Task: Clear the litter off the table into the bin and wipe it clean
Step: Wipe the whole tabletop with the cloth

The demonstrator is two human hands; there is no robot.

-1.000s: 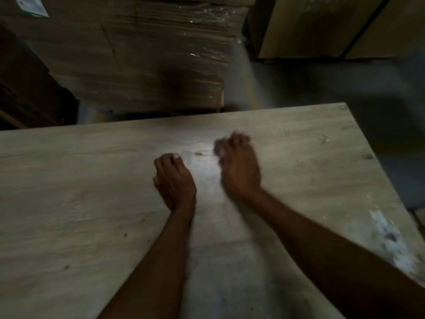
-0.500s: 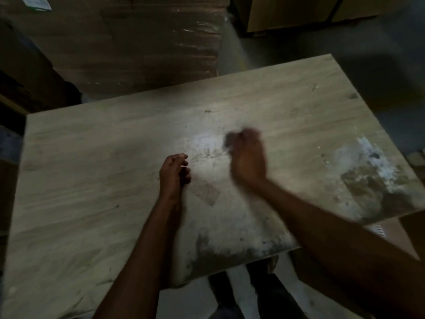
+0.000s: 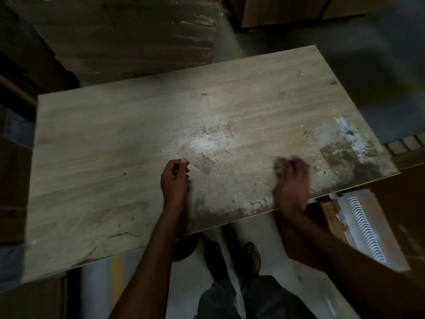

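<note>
Where the floor [image 3: 99, 293] shows below the tabletop's near edge, a person's sandalled feet [image 3: 251, 259] and dark trousers [image 3: 264, 298] stand close to that edge. A white ribbed panel [image 3: 365, 226] lies low by the near right corner.

Both forearms reach up over the near edge of the tabletop [image 3: 96, 157]. The left hand [image 3: 174, 180] rests on the wood a little in from the edge, about midway along it. Its fingers are curled in and the thumb is laid on top. Whether it pinches any scrap cannot be told.

The right hand [image 3: 292, 183] is blurred and sits near the near edge, towards the right corner, well apart from the left. Its fingers bend over a pale wad [image 3: 279, 163] pressed to the wood. Cloth or paper, I cannot tell.

White smears [image 3: 202, 143] and small specks mark the middle between the hands. A dark patch [image 3: 340, 155] with white flecks lies at the right edge. The left half is bare grain.

Past the far edge stands a film-wrapped cardboard stack [image 3: 138, 31], with a box [image 3: 282, 12] beyond the far right corner.
</note>
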